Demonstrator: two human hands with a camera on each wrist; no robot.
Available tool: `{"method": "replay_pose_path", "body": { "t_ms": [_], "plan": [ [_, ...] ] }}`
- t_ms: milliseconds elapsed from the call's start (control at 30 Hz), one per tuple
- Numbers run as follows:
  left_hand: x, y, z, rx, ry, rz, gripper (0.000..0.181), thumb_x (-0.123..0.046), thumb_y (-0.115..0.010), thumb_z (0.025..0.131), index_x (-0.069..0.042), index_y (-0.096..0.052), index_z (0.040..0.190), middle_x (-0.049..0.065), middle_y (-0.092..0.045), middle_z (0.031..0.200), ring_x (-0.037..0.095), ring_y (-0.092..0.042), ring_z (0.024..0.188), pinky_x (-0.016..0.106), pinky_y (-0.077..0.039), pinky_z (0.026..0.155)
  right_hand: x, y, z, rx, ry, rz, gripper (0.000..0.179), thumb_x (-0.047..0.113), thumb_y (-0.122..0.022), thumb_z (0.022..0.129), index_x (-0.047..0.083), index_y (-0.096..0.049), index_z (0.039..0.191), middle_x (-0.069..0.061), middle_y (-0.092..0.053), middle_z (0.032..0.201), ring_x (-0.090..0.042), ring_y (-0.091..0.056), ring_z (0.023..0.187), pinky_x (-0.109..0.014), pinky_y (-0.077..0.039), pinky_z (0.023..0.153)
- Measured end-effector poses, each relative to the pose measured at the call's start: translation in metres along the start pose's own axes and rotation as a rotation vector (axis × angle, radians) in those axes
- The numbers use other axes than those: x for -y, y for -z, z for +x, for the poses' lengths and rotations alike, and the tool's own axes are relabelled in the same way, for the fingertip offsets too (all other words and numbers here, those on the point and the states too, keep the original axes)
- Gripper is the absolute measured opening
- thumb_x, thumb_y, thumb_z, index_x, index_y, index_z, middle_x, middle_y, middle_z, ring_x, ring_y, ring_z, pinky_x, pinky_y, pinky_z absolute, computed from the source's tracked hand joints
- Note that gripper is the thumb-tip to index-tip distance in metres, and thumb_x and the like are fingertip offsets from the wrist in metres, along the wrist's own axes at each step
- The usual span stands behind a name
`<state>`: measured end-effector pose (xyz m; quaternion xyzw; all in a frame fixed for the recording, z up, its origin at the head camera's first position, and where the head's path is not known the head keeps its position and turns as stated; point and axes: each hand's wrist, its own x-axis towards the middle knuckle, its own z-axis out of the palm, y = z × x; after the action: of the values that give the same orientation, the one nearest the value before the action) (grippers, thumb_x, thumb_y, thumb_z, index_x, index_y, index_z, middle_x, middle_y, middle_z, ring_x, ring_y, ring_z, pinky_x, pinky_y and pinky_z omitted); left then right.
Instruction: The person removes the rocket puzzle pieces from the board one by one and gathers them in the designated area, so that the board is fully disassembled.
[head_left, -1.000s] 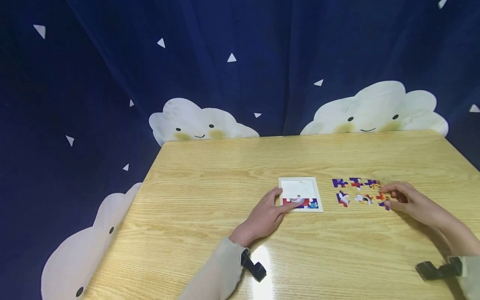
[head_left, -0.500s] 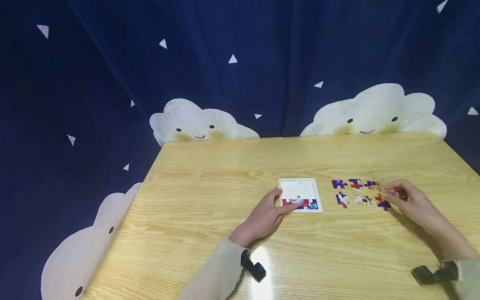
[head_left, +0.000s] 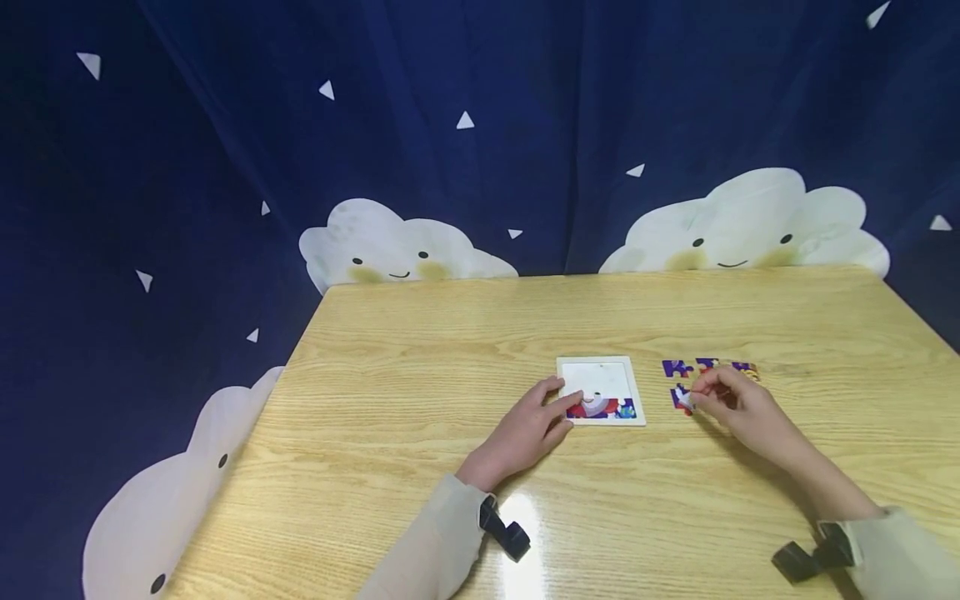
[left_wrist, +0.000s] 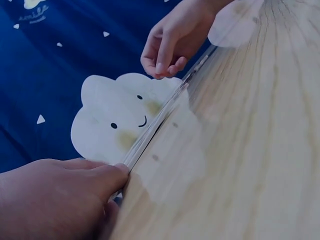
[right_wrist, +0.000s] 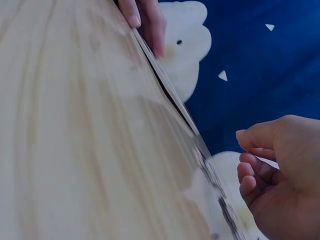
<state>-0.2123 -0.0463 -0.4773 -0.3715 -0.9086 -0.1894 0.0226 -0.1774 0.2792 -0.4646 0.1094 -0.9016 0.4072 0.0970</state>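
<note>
A white puzzle frame [head_left: 600, 375] lies on the table, with joined picture pieces [head_left: 600, 408] along its near edge. My left hand [head_left: 517, 437] rests at the frame's left side, fingers fairly straight and the longest reaching over the near-left part. My right hand [head_left: 750, 417] is over the loose pieces, its thumb and forefinger close together beside a purple and red jigsaw piece [head_left: 680, 398] with a white shape on it. In the right wrist view the right hand [right_wrist: 285, 175] has its fingers curled; whether a piece sits between its fingertips cannot be made out.
Other loose jigsaw pieces lie behind the right hand: a purple one [head_left: 677, 368], a red and purple one [head_left: 707, 364] and one with orange [head_left: 746, 370]. The wooden table [head_left: 420, 367] extends to a dark blue curtain [head_left: 420, 125] with clouds.
My right hand has moved left from the right end of the loose pieces, now covering part of the front row. My left hand's thumb has slid off the joined pieces.
</note>
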Motion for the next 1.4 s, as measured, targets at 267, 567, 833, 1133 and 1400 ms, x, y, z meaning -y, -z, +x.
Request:
{"method": "replay_pose_path", "body": {
  "t_ms": [267, 567, 833, 1133, 1400],
  "plan": [
    [0.004, 0.000, 0.000, -0.021, 0.022, -0.059, 0.055, -0.034, -0.055, 0.100, -0.003, -0.045, 0.145, 0.009, -0.045, 0.150, 0.021, -0.044, 0.141, 0.029, -0.034, 0.120, 0.014, -0.024, 0.009, 0.060, 0.023, 0.048, 0.005, 0.010, -0.066, 0.093, 0.009, -0.062, 0.096, 0.003, -0.051, 0.082, -0.005, -0.045, 0.070, -0.021, -0.040, 0.056],
    [0.006, 0.000, 0.001, -0.024, 0.030, -0.085, 0.055, -0.035, -0.056, 0.099, -0.004, -0.046, 0.144, 0.008, -0.045, 0.150, 0.021, -0.044, 0.140, 0.029, -0.035, 0.119, 0.033, -0.048, 0.024, 0.137, 0.046, 0.122, 0.013, 0.010, -0.068, 0.091, 0.006, -0.063, 0.103, 0.000, -0.054, 0.083, -0.003, -0.045, 0.070, -0.018, -0.041, 0.056],
    [0.007, 0.001, 0.000, -0.035, 0.020, -0.082, 0.055, -0.036, -0.058, 0.098, -0.002, -0.050, 0.141, 0.006, -0.048, 0.148, 0.020, -0.047, 0.139, 0.028, -0.038, 0.117, 0.050, -0.072, 0.038, 0.193, 0.122, 0.060, 0.018, 0.009, -0.074, 0.086, 0.005, -0.064, 0.100, 0.000, -0.057, 0.081, 0.000, -0.046, 0.068, -0.017, -0.043, 0.056],
    [0.008, 0.001, 0.002, -0.042, 0.014, -0.084, 0.056, -0.037, -0.059, 0.098, -0.003, -0.050, 0.141, 0.006, -0.049, 0.148, 0.020, -0.048, 0.138, 0.028, -0.038, 0.117, 0.057, -0.085, 0.047, 0.210, 0.144, -0.013, 0.016, 0.009, -0.077, 0.083, 0.008, -0.064, 0.093, 0.001, -0.056, 0.078, -0.004, -0.047, 0.070, -0.017, -0.042, 0.058],
    [0.009, 0.000, 0.002, -0.046, 0.027, -0.088, 0.055, -0.037, -0.059, 0.098, -0.003, -0.051, 0.140, 0.005, -0.049, 0.148, 0.019, -0.048, 0.138, 0.027, -0.038, 0.117, 0.056, -0.091, 0.049, 0.220, 0.165, -0.052, 0.019, 0.013, -0.079, 0.081, 0.009, -0.066, 0.093, 0.000, -0.056, 0.079, -0.003, -0.044, 0.068, -0.017, -0.040, 0.058]
  ]
}}
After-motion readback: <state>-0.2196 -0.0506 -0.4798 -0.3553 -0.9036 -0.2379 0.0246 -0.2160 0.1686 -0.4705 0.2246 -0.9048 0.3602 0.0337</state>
